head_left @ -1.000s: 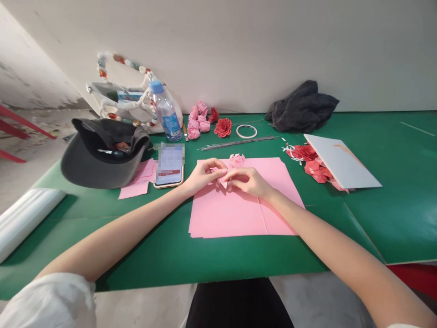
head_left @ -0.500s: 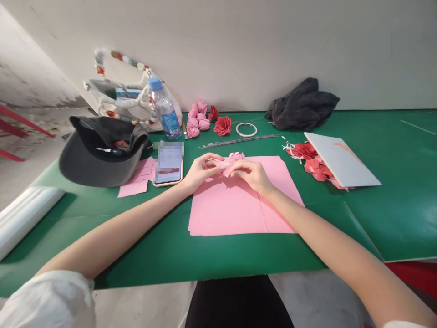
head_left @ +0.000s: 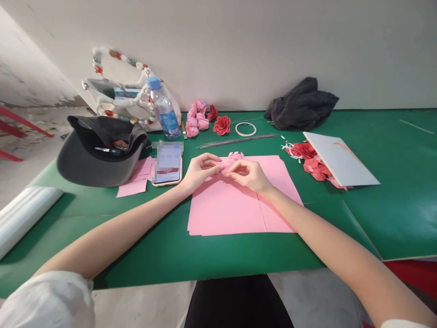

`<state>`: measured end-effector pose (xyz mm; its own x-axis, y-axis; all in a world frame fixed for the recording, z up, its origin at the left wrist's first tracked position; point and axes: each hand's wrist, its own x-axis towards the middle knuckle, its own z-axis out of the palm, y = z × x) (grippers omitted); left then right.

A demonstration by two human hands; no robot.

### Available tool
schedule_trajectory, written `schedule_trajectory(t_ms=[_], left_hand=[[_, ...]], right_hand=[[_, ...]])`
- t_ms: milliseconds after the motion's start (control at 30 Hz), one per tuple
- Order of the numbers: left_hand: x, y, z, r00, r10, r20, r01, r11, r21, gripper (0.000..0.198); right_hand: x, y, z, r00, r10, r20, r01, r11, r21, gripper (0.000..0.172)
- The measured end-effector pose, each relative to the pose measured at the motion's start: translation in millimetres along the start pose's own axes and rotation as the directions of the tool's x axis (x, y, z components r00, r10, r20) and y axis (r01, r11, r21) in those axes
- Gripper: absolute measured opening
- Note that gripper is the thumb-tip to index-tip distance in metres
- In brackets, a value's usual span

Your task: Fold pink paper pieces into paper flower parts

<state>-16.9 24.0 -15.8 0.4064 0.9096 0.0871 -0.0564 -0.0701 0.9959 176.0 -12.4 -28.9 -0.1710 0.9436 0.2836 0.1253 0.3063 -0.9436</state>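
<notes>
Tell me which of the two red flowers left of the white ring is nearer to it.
The front red flower, larger in view; the rear red flower sits farther from the ring.

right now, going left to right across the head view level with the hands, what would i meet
Dark grey fabric cap, loose pink paper scraps, pale-cased phone, bare left hand, small pink paper piece, bare right hand, red and pink paper flowers, flat white board

Makeshift craft workspace, green-topped table (head_left: 153, 259), pink sheets (head_left: 225, 212), paper flowers (head_left: 222, 125), thin wires (head_left: 237, 141), stained wall (head_left: 29, 68).
</notes>
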Motion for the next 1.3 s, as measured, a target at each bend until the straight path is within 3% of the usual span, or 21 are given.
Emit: schedule_trajectory(t_ms=[133, 400, 600, 833, 900, 1067, 1167, 1300], left_hand=[[0, 0, -0.1, 1.000, -0.008, -0.004, 0.008, 1.000, 0.000, 0.039], [-1, 1, 0.9, 1.000, 0.010, 0.016, -0.010, 1.000, 0.015, 0.037], [0, 1, 1.3, 0.992, 0.019, 0.125, -0.020, 1.000, 0.006, 0.041], [-1, 1, 0.7, 0.996, 0.025, 0.087, -0.030, 0.998, 0.058, 0.040], [-1, 2, 0.9, 0.994, 0.033, 0.100, -0.040, 0.997, 0.069, 0.039], [-3, 2, 3.0, 0.984, 0.100, 0.148, -0.123, 0.980, 0.156, 0.034], [-4, 0, 5.2, 0.970, 0.138, 0.200, -0.182, 0.958, 0.222, 0.029], [-5, -1, 7.0, 0.963, 0.143, 0.227, -0.185, 0.967, 0.176, 0.029]], right_hand=[[0, -1, 1, 0.999, 0.007, -0.043, -0.006, 1.000, 0.025, 0.030], [1, -1, 0, 0.999, 0.020, -0.031, -0.020, 1.000, 0.007, 0.034], [1, -2, -1, 0.997, -0.030, -0.066, 0.026, 0.998, -0.060, 0.034], [1, -1, 0, 0.999, 0.010, -0.046, -0.012, 0.999, -0.037, 0.041], [1, -3, 0, 0.999, -0.030, -0.015, 0.028, 0.996, -0.083, 0.036], [1, -12, -1, 0.975, -0.224, 0.012, 0.219, 0.938, -0.269, 0.004], [1, -11, -2, 0.966, -0.257, -0.025, 0.238, 0.926, -0.294, 0.006], [1, -6, -2, 0.978, -0.198, -0.066, 0.179, 0.960, -0.215, 0.005]])
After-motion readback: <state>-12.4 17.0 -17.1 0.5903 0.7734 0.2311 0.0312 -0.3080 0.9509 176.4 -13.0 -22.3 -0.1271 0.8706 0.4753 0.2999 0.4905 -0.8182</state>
